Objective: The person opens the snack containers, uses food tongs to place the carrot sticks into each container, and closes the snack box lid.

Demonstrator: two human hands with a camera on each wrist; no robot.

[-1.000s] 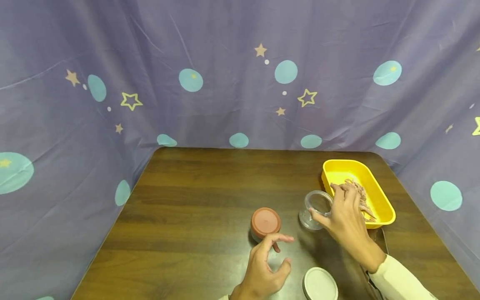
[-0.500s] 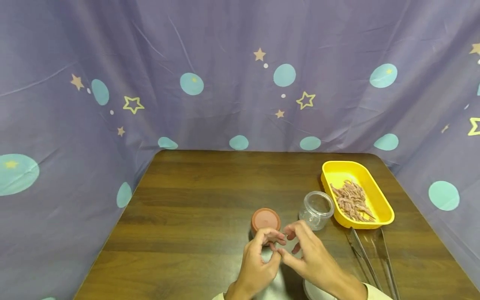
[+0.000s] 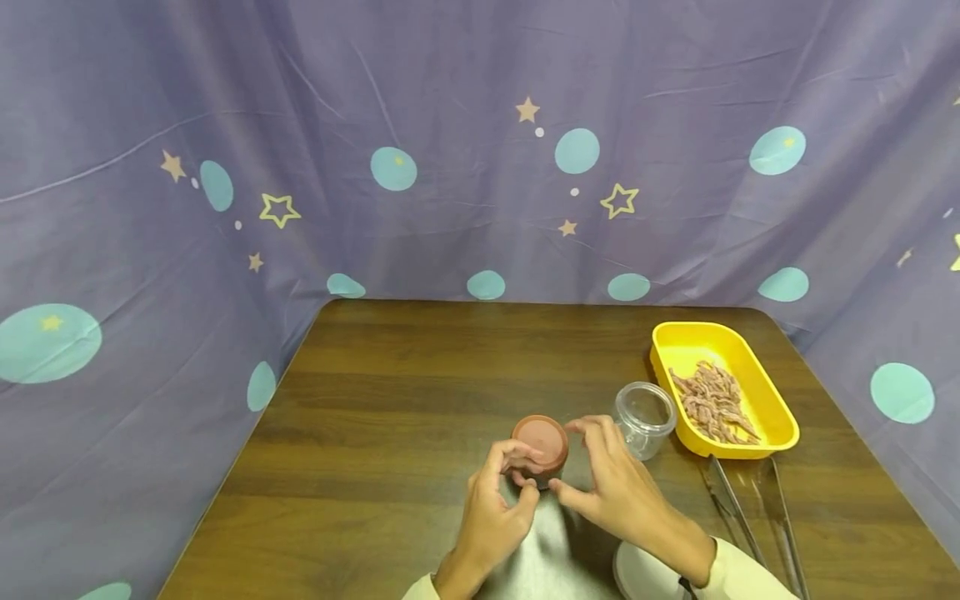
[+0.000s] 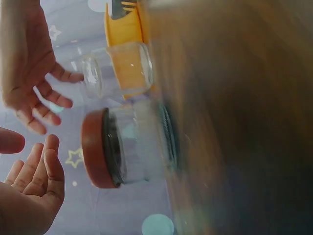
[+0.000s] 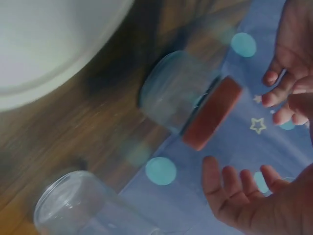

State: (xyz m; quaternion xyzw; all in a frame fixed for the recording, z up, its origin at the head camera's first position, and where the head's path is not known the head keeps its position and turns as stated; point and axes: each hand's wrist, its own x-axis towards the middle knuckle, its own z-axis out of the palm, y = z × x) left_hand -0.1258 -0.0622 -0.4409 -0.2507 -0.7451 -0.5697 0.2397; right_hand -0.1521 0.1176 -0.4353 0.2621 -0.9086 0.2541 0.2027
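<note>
The left hand [image 3: 493,512] is near the bottom middle of the head view. Its thumb and fingers are bent and spread, like a big letter C, and it holds nothing. The right hand [image 3: 617,485] is just to the right of it, with bent fingers and a wide gap before the thumb. It holds nothing too.

The lidded jar [image 4: 139,144] stands upright on the brown table [image 3: 390,392], a little below the middle of the head view. Both wrist views show the hands near its top but apart from it. Its red lid [image 3: 546,437] is on, and its sides are see-through.

Right of it in the head view is the open jar [image 3: 647,421]. It stands upright too, with a round open mouth and clear sides. In the left wrist view, yellow shows through it.

The yellow tray [image 3: 765,387] is just beside that jar, at the right of the head view. A messy heap of pinkish-brown strips [image 3: 712,404] lies in it, mostly toward the near end.

The metal tongs [image 3: 738,512] lie below the tray, at the lower right. A round white lid [image 3: 643,577] is at the bottom edge, partly behind the right arm.
</note>
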